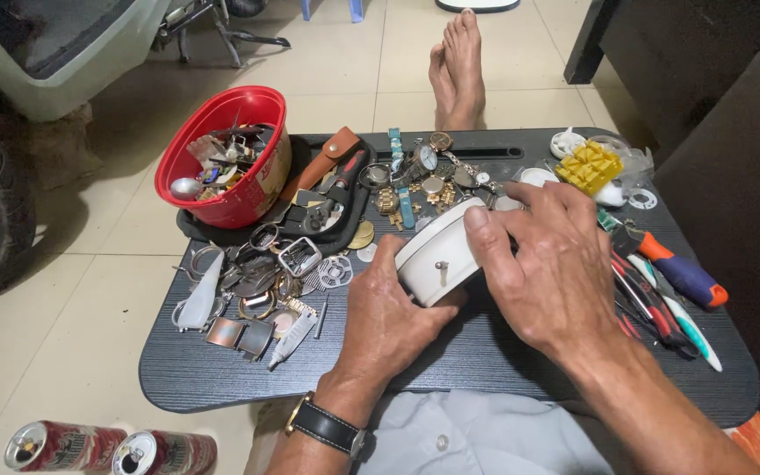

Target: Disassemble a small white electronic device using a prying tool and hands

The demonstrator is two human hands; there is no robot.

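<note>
While both hands close around it, the round white case [437,255], smooth and plastic-looking with a small metal stud on its rim, sits above the middle of the dark wood-grain lap tray [450,369]. The left hand [389,321] cups it from below, fingers curled on its underside; the right hand [549,264] clamps it from above, thumb pressed on the rim. Past the left knuckles lies a heap of metal watch cases and buckles [261,281], dull and scratched, and one glossy red plastic bowl [226,154] of parts. Beyond the right fingertips sits one yellow ridged block [588,167]; beside that wrist lie several rubber-handled tools [670,281]. Two cans [112,449] lie on the tiled floor.
</note>
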